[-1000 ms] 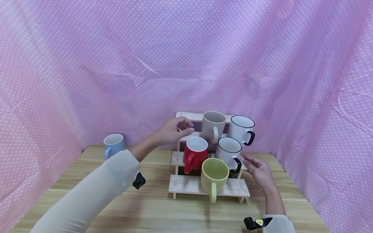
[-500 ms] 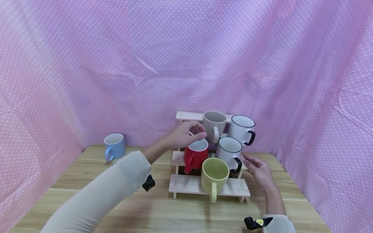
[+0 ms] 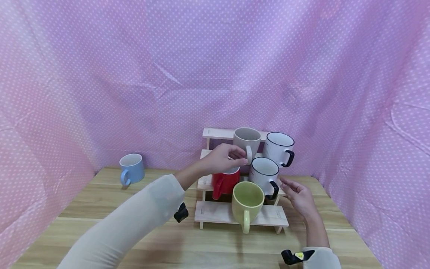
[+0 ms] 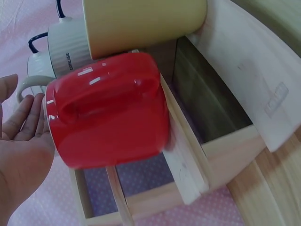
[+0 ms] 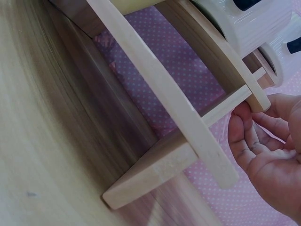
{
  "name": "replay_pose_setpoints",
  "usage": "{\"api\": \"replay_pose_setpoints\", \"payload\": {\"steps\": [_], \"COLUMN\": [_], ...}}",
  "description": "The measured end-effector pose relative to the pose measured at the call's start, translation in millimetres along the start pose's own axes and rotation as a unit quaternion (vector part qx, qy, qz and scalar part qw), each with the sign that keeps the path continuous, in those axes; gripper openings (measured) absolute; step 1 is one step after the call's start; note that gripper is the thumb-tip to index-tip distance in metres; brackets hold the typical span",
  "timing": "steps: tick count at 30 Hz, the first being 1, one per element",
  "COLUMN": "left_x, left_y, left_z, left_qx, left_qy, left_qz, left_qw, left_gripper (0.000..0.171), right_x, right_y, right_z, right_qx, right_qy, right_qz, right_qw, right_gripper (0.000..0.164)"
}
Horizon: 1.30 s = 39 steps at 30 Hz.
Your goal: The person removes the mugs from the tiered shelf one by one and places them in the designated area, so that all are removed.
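My left hand (image 3: 223, 158) is over the red mug (image 3: 226, 185), its fingers at the handle of the grey mug (image 3: 246, 138). In the left wrist view the thumb is apart from the fingers (image 4: 30, 117), which lie beside that handle (image 4: 35, 82); whether they touch it is unclear. The red mug (image 4: 108, 113) fills the middle of that view. My right hand (image 3: 300, 200) pinches the right end of a step of the wooden tiered rack (image 3: 215, 213). In the right wrist view, the right hand (image 5: 270, 141) has fingertips beneath that board end (image 5: 258, 101).
Two white mugs with black rims, a front one (image 3: 263, 173) and a rear one (image 3: 279, 145), stand on the rack's right side. A yellow-green mug (image 3: 246, 201) is on the lowest step. A light blue mug (image 3: 132, 170) stands on the table (image 3: 158, 239) at left. Dotted pink cloth (image 3: 188, 74) hangs behind.
My left hand has moved right and slightly down, from left of the rack across the red mug to the grey mug's handle. The right hand stays at the rack.
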State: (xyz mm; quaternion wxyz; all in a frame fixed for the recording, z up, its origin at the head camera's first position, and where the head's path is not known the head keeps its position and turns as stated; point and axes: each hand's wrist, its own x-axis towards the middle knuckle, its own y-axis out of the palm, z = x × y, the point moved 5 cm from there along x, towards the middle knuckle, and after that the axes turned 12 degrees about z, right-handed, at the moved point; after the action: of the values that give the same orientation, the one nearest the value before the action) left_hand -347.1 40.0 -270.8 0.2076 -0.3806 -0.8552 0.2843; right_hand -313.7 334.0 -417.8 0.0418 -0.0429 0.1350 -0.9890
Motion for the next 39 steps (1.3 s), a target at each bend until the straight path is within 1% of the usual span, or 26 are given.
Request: {"api": "replay_pose_setpoints", "payload": {"steps": [4,6,10,13,17,22,25,32,36,39], "left_x": [2.6,3.7,5.4,5.6,6.1,8.1,9.3,12.4,13.5,14.8], "left_y": [4.1,6.0,8.3,8.9,11.1,14.8,16.6,19.8,21.4,22.9], "left_z": [-0.7,0.6,5.2,7.0,6.3,5.2,5.2,5.1,4.2,3.0], "left_qx": [-0.046,-0.075,-0.13,-0.162,-0.202,-0.229,-0.252,-0.318,-0.339,-0.352], "left_qy": [-0.012,-0.025,-0.053,-0.068,-0.076,-0.084,-0.084,-0.066,-0.06,-0.058], "left_qz": [0.004,0.009,0.012,0.007,-0.002,-0.017,-0.028,-0.047,-0.055,-0.068], "left_qw": [0.9988,0.9969,0.9901,0.9845,0.9765,0.9696,0.9636,0.9445,0.9374,0.9317], "left_gripper": [0.031,0.032,0.035,0.036,0.035,0.031,0.029,0.027,0.025,0.022], "right_x": [-0.5,-0.9,-1.7,-2.1,-2.1,-2.3,-1.9,-0.2,-0.8,-2.0], "right_y": [0.3,0.4,0.7,0.9,0.8,0.9,1.2,1.1,1.7,2.2], "right_z": [0.3,0.6,1.0,1.8,3.3,2.8,1.1,-0.3,1.1,2.0], "right_qx": [-0.004,-0.003,-0.002,-0.002,0.006,0.007,0.005,0.023,0.039,0.049], "right_qy": [-0.003,-0.005,-0.003,-0.003,-0.009,-0.009,-0.005,-0.006,-0.015,-0.028], "right_qz": [-0.003,-0.003,-0.004,-0.005,-0.006,-0.004,0.0,0.003,0.007,0.01], "right_qw": [1.0,1.0,1.0,1.0,1.0,1.0,1.0,1.0,0.999,0.998], "right_gripper": [0.052,0.051,0.051,0.051,0.05,0.051,0.052,0.052,0.051,0.051]}}
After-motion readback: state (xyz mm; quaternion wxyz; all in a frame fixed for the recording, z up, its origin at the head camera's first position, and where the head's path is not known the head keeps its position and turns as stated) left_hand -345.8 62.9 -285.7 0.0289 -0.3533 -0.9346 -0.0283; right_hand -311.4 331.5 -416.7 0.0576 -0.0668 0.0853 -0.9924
